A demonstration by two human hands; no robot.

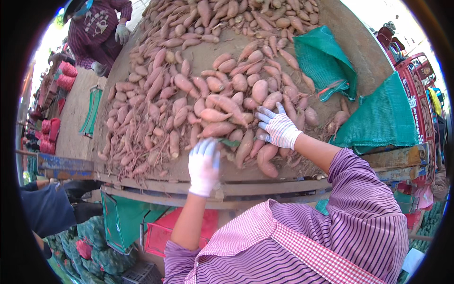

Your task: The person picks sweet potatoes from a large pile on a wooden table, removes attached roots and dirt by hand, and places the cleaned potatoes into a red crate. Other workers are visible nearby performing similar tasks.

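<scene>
Sweet potatoes (pixel 220 129) lie in a large heap on a flat truck bed (pixel 209 177) in front of me. My left hand (pixel 204 167), in a white glove with bluish fingers, is over the near edge of the heap and slightly blurred; whether it grips anything is hidden. A green leaf (pixel 230 142) lies just right of its fingertips. My right hand (pixel 278 126), in a striped white glove, rests on the heap with fingers spread, its fingertips against a roundish sweet potato (pixel 272 100). Thin stringy roots (pixel 136 156) lie among the smaller ones at the left.
Green mesh bags (pixel 381 115) lie on the right of the bed, one farther back (pixel 324 58). Below the bed's edge hang a green bag (pixel 122 220) and a red bag (pixel 159 234) on frames. A co-worker (pixel 95 33) stands far left; another person (pixel 49 209) is near left.
</scene>
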